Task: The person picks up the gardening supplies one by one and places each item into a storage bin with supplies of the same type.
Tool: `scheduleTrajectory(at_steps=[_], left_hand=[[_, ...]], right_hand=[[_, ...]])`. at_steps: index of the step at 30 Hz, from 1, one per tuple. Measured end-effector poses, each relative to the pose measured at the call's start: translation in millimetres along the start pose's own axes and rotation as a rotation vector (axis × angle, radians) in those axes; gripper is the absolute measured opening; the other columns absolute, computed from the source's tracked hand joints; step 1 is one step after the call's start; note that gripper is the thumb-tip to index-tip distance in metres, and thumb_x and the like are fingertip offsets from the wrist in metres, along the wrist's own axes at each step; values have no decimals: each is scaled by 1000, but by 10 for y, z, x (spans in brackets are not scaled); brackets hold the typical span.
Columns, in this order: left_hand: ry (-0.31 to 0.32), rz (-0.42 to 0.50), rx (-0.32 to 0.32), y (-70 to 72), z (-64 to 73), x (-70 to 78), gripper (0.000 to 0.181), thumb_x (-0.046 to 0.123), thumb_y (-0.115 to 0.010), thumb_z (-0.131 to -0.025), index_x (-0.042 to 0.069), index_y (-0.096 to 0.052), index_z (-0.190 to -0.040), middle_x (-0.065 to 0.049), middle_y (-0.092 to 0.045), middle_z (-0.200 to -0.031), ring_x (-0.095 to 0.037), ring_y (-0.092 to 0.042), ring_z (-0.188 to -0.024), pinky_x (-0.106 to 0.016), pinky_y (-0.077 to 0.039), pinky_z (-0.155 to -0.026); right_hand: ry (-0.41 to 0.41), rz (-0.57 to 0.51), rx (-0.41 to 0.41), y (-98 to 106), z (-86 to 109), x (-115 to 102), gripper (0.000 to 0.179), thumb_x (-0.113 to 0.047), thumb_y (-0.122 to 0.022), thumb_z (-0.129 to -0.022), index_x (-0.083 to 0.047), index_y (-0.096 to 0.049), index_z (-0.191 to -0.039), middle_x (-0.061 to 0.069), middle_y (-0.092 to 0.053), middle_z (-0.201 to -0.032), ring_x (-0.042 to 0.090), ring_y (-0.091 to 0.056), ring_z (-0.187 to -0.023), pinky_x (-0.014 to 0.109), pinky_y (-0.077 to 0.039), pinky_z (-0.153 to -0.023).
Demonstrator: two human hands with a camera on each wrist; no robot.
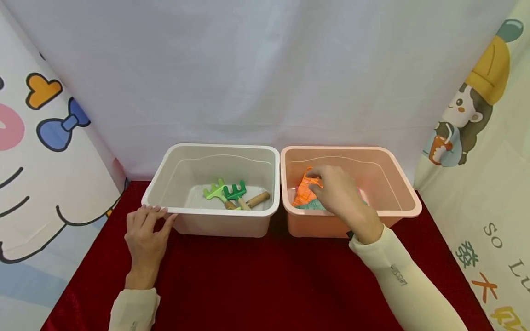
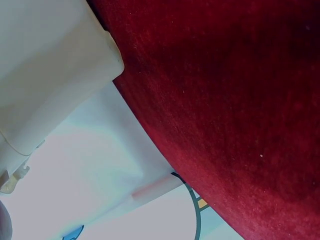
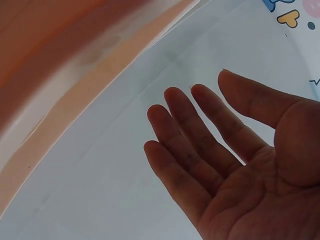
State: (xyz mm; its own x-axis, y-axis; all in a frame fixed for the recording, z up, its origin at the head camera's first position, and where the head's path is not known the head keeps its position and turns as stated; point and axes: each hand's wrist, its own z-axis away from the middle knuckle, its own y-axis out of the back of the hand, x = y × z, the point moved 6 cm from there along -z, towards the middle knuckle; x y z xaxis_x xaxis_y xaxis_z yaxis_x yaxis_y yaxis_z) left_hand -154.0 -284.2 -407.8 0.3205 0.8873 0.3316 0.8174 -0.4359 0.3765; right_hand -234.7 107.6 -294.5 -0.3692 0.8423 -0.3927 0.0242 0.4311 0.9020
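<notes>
My left hand (image 1: 146, 232) rests at the front left corner of the white bin (image 1: 223, 212), its fingertips touching the rim. Inside that bin lie a light green toy rake (image 1: 215, 190), a dark green toy rake (image 1: 235, 191) and a wooden handle (image 1: 258, 199). My right hand (image 1: 337, 191) is over the peach bin (image 1: 331, 149), holding nothing; its fingers are spread and relaxed in the right wrist view. Below it in the peach bin are an orange patterned cloth-like piece (image 1: 305, 189) and a teal one (image 1: 311, 205), partly hidden by the hand and the bin's front wall.
Both bins stand side by side on a dark red cloth (image 1: 248, 280). Behind them hangs a pale curtain (image 1: 227, 82). Printed cartoon sheets (image 1: 37, 193) flank the table on the left and right.
</notes>
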Motion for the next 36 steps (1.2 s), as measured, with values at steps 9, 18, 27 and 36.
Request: scheduleTrajectory(at_steps=[9,18,27,36], left_hand=[[-3,-3,-8,1,1,3,40,38,-72,-78,2,-71,-95,-15,-65,-96,-34,-52,-85,-21,-40,-90],[2,-7,-15,0,0,-5,38,36,-74,-77,2,-71,-94,-14,-64,-96,-34,-52,-84,-27,-44,-89],[-8,-17,-26,-9,-19,4,39,35,-75,-76,2,-71,-95,-15,-65,-98,-34,-52,-84,-37,-48,-82],[-10,-24,-47,-8,-24,0,39,36,-74,-77,1,-70,-95,-15,-64,-97,-33,-51,-83,-44,-49,-78]], right_hand=[[-9,-63,24,69,98,151,26,-8,-64,-85,-4,-66,-111,9,-65,-111,25,-59,-103,43,-45,-84],[0,-99,95,125,223,305,22,-10,-65,-86,-4,-66,-107,11,-65,-106,25,-60,-95,43,-46,-82],[-5,-89,162,179,334,463,22,-5,-63,-83,0,-66,-105,14,-66,-102,31,-60,-96,47,-45,-82],[-55,-98,187,228,453,603,22,-10,-65,-85,-3,-67,-106,12,-66,-104,31,-60,-98,48,-45,-81]])
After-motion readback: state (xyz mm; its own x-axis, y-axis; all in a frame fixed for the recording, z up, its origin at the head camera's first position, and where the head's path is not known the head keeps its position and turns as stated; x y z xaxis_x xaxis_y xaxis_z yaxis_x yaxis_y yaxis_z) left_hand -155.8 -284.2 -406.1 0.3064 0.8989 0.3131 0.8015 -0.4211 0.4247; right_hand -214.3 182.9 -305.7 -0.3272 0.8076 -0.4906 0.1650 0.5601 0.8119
